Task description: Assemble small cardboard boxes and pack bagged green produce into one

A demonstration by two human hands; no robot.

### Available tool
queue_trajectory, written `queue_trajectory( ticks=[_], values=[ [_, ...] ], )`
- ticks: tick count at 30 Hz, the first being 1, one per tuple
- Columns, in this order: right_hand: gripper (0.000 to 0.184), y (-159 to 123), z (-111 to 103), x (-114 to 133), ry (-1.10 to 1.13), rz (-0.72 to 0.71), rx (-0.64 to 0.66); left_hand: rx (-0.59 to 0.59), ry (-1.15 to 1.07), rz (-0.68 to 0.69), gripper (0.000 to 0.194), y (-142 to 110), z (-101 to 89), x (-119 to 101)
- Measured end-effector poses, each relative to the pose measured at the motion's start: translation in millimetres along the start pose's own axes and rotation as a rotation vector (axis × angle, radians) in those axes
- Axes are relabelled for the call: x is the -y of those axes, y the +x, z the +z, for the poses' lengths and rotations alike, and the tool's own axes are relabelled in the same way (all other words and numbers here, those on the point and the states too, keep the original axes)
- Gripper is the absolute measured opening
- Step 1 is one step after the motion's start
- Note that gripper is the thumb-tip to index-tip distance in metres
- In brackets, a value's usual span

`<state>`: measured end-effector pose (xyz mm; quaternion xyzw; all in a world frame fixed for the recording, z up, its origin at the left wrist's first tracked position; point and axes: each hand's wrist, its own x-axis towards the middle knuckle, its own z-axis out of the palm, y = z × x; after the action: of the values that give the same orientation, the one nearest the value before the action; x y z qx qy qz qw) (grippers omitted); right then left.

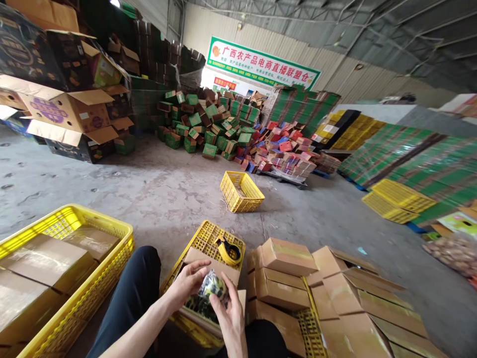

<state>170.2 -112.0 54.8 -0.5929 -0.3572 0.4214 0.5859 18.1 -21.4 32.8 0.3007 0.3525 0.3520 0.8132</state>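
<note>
My right hand point(231, 311) pinches a clear plastic-wrapped piece point(213, 287), green, white and dark, perhaps wrapped fruit; its exact kind I cannot make out. From the other side my left hand point(189, 283) curls its fingers against the wrapping. Below both hands is an open cardboard box point(226, 272) with a raised flap. More green and dark pieces point(204, 308) show inside it, partly covered by my hands. The box rests on an upturned yellow plastic crate point(204, 234). Just beyond the flap lies a yellow-and-black tape dispenser point(228, 251).
A large yellow crate point(128, 238) with taped boxes stands at my left. Stacked closed cartons point(286, 256) and more boxes point(354, 298) stand at my right. Ahead on the concrete floor sits another yellow crate point(242, 194). Farther back are piled green boxes point(210, 127).
</note>
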Motion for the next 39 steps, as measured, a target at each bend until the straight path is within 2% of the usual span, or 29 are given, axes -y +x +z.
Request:
queue_trajectory(
  ticks=[4,7,10,13,16,19,21,25,28,30,34,37,39],
  values=[
    [0.069,-2.7,5.8,14.0,0.068,0.120,-0.048,0.019,-0.028,-0.018,0.074,-6.6,2.6,-7.0],
    [0.057,-6.7,11.9,23.6,0.206,0.184,-0.118,0.176,0.001,0.049,0.082,-13.3,5.7,-12.4],
    [0.054,-10.1,13.9,27.3,0.301,0.215,-0.160,0.308,0.046,0.171,0.096,-16.4,8.8,-14.2],
    [0.058,-12.7,12.8,26.5,0.340,0.265,-0.130,0.379,0.074,0.187,0.082,-15.2,10.7,-12.3],
    [0.069,-15.3,11.3,24.4,0.358,0.307,-0.105,0.324,0.097,0.168,0.068,-11.4,9.2,-7.5],
    [0.076,-16.3,10.0,20.5,0.321,0.310,-0.031,0.198,0.128,0.147,0.067,-6.3,3.5,0.1],
    [0.078,-14.4,8.9,15.0,0.254,0.301,-0.016,0.160,0.145,0.121,0.068,-2.5,-2.3,6.8],
    [0.081,-4.3,2.4,-5.4,0.157,0.328,-0.088,0.123,0.205,0.048,0.074,7.1,-19.5,24.0],
    [0.088,2.8,-6.3,-24.2,0.061,0.349,-0.145,0.006,0.309,0.020,0.080,20.1,-37.0,38.0],
    [0.092,4.6,-11.5,-34.1,-0.008,0.353,-0.172,-0.044,0.433,0.016,0.075,31.8,-48.0,45.5],
    [0.093,3.1,-15.4,-43.9,-0.021,0.337,-0.183,0.007,0.752,0.013,0.054,54.1,-61.2,54.3],
    [0.089,2.4,-16.0,-48.7,0.033,0.294,-0.233,0.061,0.827,-0.029,0.026,63.1,-64.3,59.1],
    [0.087,2.6,-17.8,-52.9,0.038,0.275,-0.252,0.121,0.846,-0.052,0.019,65.9,-65.4,61.9]
  ],
)
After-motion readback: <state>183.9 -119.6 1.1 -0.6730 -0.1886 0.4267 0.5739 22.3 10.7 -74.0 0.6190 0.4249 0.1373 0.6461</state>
